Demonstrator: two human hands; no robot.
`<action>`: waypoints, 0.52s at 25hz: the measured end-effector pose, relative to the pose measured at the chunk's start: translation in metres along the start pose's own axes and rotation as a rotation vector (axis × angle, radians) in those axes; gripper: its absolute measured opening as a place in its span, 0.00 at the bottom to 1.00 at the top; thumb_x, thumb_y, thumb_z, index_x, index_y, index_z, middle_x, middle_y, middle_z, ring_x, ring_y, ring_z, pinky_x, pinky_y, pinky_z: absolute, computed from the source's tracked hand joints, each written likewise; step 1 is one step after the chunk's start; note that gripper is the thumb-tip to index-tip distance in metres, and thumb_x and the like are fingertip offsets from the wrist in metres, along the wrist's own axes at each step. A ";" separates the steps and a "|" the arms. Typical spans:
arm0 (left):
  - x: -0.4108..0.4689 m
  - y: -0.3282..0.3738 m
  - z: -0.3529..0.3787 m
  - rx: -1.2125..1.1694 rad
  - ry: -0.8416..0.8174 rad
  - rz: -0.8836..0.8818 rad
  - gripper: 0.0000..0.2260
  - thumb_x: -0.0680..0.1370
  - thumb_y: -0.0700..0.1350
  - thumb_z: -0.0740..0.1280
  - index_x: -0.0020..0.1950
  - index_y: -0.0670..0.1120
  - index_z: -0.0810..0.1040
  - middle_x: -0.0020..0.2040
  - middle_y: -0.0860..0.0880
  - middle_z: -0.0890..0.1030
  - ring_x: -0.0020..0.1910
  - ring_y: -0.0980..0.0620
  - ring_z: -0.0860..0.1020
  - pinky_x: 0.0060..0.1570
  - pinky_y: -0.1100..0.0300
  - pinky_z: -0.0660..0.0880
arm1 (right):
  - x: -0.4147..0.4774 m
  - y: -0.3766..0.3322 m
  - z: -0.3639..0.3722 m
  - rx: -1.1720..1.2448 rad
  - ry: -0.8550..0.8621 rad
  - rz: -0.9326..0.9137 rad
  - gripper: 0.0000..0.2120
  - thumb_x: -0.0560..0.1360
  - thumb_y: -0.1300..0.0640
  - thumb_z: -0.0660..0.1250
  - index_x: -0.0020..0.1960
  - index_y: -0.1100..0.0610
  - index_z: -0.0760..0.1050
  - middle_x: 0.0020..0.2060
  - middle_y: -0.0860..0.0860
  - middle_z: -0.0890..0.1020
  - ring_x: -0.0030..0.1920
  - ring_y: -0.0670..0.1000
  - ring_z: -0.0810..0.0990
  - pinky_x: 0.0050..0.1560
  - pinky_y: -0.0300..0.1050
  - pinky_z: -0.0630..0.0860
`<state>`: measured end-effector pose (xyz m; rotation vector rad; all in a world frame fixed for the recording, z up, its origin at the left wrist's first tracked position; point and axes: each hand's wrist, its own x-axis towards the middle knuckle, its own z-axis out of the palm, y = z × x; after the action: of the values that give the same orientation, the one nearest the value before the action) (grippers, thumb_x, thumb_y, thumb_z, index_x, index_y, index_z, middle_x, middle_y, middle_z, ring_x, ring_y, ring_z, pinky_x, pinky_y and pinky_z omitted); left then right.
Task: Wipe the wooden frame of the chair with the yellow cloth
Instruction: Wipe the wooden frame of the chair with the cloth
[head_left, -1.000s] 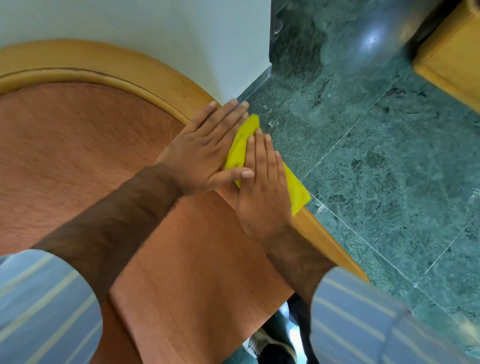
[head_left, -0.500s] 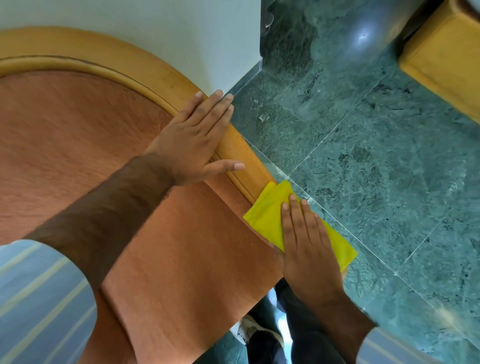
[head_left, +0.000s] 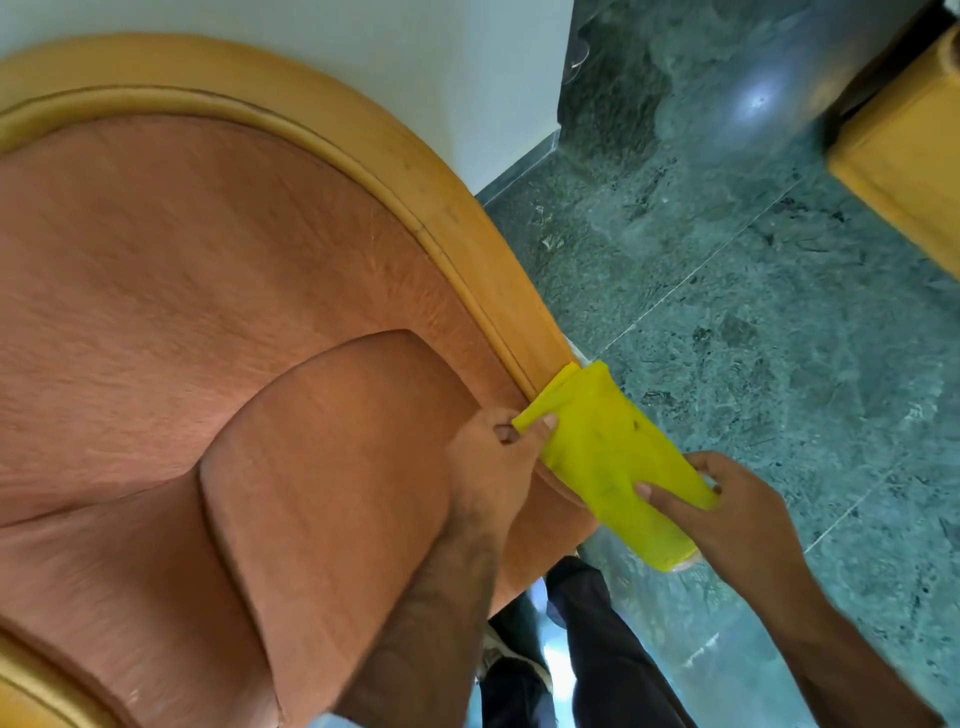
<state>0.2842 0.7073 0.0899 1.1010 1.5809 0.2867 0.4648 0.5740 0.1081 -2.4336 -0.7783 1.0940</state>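
The chair has a curved light wooden frame (head_left: 426, 182) around orange upholstery (head_left: 182, 312) with a raised cushion. The folded yellow cloth (head_left: 608, 457) lies over the lower right end of the frame, covering the wood there. My left hand (head_left: 498, 462) pinches the cloth's near-left corner between thumb and fingers, beside the cushion. My right hand (head_left: 737, 509) grips the cloth's right end, thumb on top and fingers underneath. The frame under the cloth is hidden.
A green marble floor (head_left: 753, 312) spreads to the right of the chair. A white wall (head_left: 363, 47) stands behind the chair's back. A yellow wooden piece of furniture (head_left: 909, 156) sits at the upper right. My dark trousers and a shoe (head_left: 519, 660) show below.
The cloth has slid farther down the frame. My left hand left its flat rest on the frame and came down to pinch the cloth. My right hand now grips the cloth's end instead of pressing it.
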 end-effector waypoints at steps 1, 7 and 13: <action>0.001 -0.001 0.002 -0.078 -0.016 -0.029 0.13 0.74 0.50 0.79 0.52 0.44 0.82 0.46 0.46 0.84 0.51 0.43 0.85 0.53 0.50 0.84 | -0.002 -0.006 0.001 -0.017 0.020 -0.009 0.18 0.68 0.45 0.81 0.52 0.51 0.81 0.46 0.51 0.85 0.45 0.55 0.81 0.44 0.46 0.70; -0.025 -0.017 -0.055 -0.534 -0.059 -0.032 0.04 0.78 0.41 0.74 0.50 0.41 0.84 0.46 0.40 0.82 0.47 0.45 0.84 0.43 0.56 0.85 | -0.031 -0.057 0.001 0.230 -0.104 -0.097 0.20 0.62 0.46 0.83 0.48 0.40 0.76 0.41 0.37 0.84 0.38 0.39 0.83 0.35 0.43 0.75; -0.116 -0.112 -0.195 -0.730 0.176 0.061 0.08 0.72 0.49 0.79 0.49 0.51 0.85 0.47 0.50 0.88 0.48 0.51 0.85 0.51 0.53 0.84 | -0.058 -0.142 0.071 0.312 -0.907 0.138 0.23 0.62 0.60 0.82 0.56 0.57 0.86 0.54 0.56 0.90 0.53 0.57 0.89 0.50 0.50 0.88</action>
<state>0.0522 0.6294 0.1527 0.5588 1.4105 0.9383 0.3309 0.6566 0.1699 -1.6865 -0.5972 2.2251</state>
